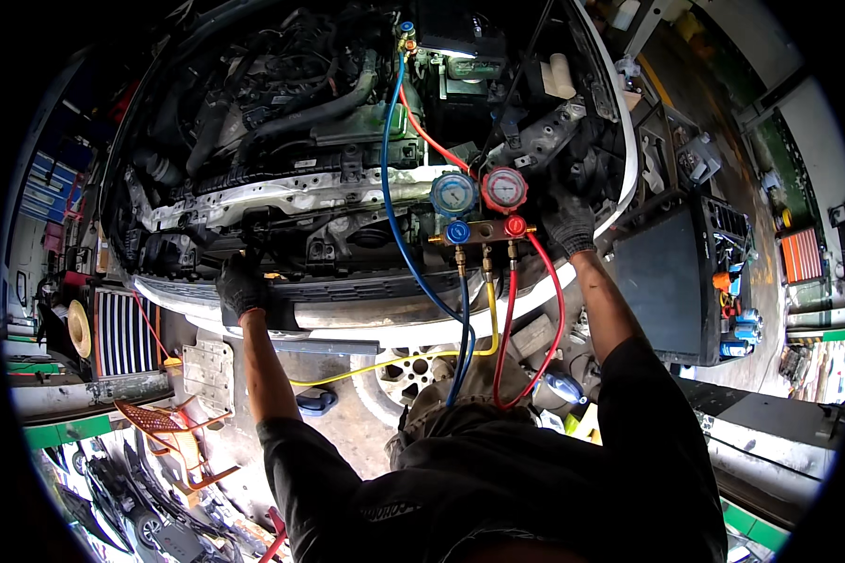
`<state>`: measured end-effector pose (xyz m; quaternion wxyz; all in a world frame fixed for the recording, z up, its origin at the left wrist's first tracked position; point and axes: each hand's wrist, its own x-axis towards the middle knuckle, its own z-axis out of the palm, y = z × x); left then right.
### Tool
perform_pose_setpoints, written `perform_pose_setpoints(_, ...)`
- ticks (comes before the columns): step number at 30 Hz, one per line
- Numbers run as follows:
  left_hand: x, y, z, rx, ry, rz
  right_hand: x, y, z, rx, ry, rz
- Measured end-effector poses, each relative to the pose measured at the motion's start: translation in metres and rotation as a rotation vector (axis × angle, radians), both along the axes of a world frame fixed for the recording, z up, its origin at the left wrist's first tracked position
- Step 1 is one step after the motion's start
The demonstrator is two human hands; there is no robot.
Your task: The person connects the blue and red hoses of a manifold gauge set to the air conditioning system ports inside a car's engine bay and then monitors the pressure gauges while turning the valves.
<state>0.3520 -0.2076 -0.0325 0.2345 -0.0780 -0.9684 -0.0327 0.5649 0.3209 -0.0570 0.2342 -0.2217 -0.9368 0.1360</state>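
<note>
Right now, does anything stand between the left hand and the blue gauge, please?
Yes: in this view the blue hose crosses the space between the left hand and the blue gauge, nearer to the gauge. Its depth relative to the hand, I cannot tell.

Gauges [505, 190] obstructing, room left of blue hose [387, 169]

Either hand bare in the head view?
No, the left hand at the car's front edge and the right hand to the right of the gauges are both dark-gloved.
</note>
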Motion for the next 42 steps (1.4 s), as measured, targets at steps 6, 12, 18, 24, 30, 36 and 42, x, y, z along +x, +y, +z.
perform_pose_setpoints(6,-0.001,0.001,0.002,0.010,-0.048,0.047,-0.001,0.001,-0.003,0.022,0.053,0.013)
perform_pose_setpoints(12,0.005,0.011,0.011,-0.028,-0.119,0.072,0.000,0.001,0.001,0.043,-0.008,-0.007)
perform_pose_setpoints(18,-0.009,-0.013,-0.009,-0.094,-0.114,-0.039,-0.003,0.001,0.002,0.006,0.031,0.007)
perform_pose_setpoints(24,0.000,0.005,0.007,0.017,-0.086,0.018,-0.012,-0.049,0.056,-0.045,0.538,0.087)
perform_pose_setpoints(30,0.006,0.008,0.017,-0.015,-0.123,0.063,-0.023,-0.163,0.116,0.119,-0.174,0.189)
perform_pose_setpoints(36,0.010,0.008,0.016,0.009,-0.110,0.033,-0.021,-0.171,0.090,0.105,-0.237,0.179)
perform_pose_setpoints(42,0.010,0.004,0.012,0.059,-0.061,0.000,-0.019,-0.171,0.080,0.096,-0.155,0.218)
